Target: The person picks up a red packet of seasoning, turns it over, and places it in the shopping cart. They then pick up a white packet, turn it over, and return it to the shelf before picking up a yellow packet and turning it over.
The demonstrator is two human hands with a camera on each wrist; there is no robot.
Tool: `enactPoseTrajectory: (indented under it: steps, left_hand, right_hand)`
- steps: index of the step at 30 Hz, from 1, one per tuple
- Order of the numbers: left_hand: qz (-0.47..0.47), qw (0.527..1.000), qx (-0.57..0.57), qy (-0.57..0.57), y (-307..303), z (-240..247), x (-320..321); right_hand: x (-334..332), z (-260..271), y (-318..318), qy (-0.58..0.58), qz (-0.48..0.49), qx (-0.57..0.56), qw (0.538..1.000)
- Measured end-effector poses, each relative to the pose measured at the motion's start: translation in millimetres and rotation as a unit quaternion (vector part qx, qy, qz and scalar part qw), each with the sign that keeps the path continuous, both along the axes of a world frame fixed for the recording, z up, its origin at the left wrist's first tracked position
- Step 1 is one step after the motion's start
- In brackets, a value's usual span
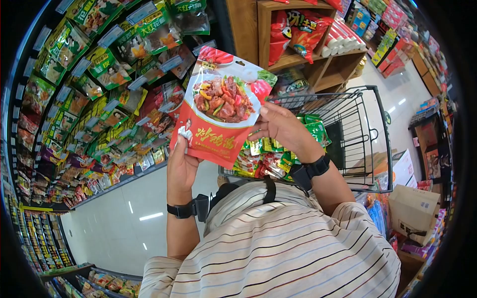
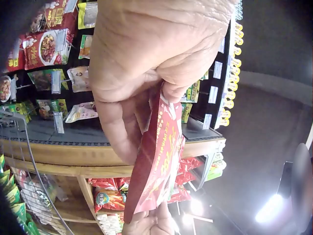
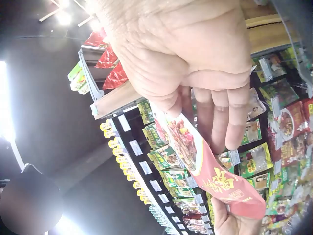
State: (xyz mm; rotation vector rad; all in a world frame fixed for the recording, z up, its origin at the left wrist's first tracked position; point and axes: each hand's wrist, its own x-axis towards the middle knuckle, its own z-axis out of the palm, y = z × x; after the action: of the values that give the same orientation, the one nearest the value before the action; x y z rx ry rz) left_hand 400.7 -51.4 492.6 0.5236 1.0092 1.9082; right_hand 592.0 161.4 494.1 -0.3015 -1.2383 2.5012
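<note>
A red and white food pouch (image 1: 223, 107), printed with a plate of meat and peppers, is held up in front of the body between both hands. The left hand (image 1: 182, 166) pinches its lower left corner, thumb on the printed front and fingers behind. On the opposite edge the right hand (image 1: 288, 130) grips the pouch, its thumb near the front and the other fingers behind. In the left wrist view the pouch (image 2: 159, 156) appears nearly edge-on under the thumb. The right wrist view shows the pouch's front (image 3: 195, 156) slanting down toward the left hand (image 3: 234, 223).
A black wire shopping cart (image 1: 367, 139) stands right of the body, with several green and red packets (image 1: 268, 154) inside. Shelves of hanging packets (image 1: 109, 69) line the left. A wooden shelf (image 1: 246, 30) with red snack bags (image 1: 308, 35) stands ahead. Cardboard box (image 1: 412, 208) at right.
</note>
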Motion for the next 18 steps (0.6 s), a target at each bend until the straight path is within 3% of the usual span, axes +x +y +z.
enactPoseTrajectory:
  steps: [18]
  left_hand:
    - [0.018, 1.000, -0.003, -0.025, 1, -7, -2]
  right_hand:
    - [-2, -3, -2, 0.009, 0.012, 0.022, 1.000]
